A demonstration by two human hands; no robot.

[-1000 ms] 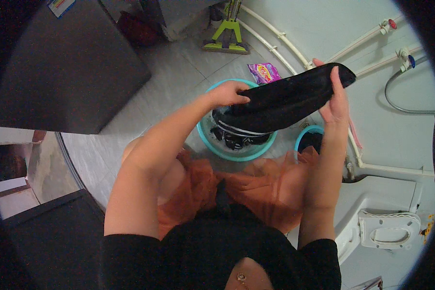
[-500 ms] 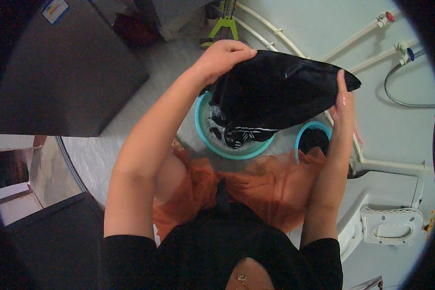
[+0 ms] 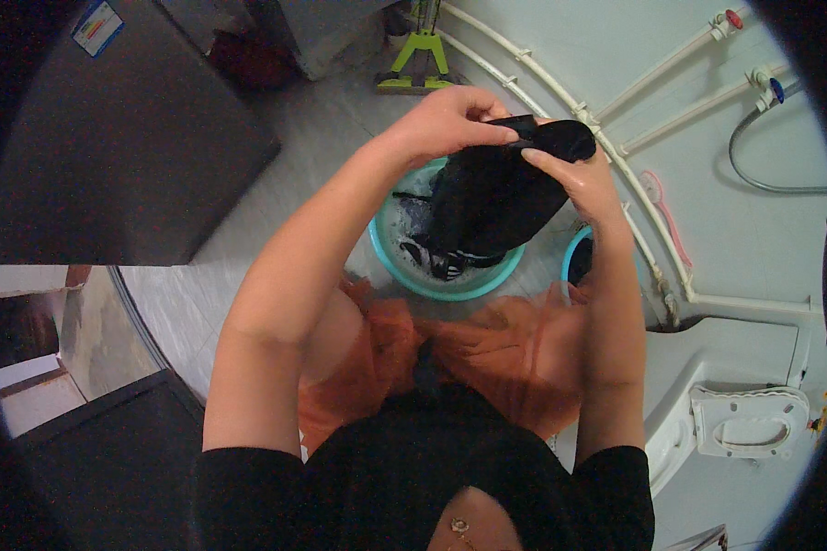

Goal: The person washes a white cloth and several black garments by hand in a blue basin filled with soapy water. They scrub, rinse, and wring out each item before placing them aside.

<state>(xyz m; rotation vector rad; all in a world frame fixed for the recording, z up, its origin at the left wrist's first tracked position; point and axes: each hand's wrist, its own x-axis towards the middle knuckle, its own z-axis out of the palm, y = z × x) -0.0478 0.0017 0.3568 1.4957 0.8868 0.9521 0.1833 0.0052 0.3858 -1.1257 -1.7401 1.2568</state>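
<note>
Black cloth garment (image 3: 496, 197) hangs pinched in someone's left hand (image 3: 450, 124) and right hand (image 3: 590, 186) over a round turquoise basin (image 3: 447, 293).

a wide fisheye view looks down from the head onto the nearby left hand (image 3: 450, 124) and right hand (image 3: 586, 186).
</note>
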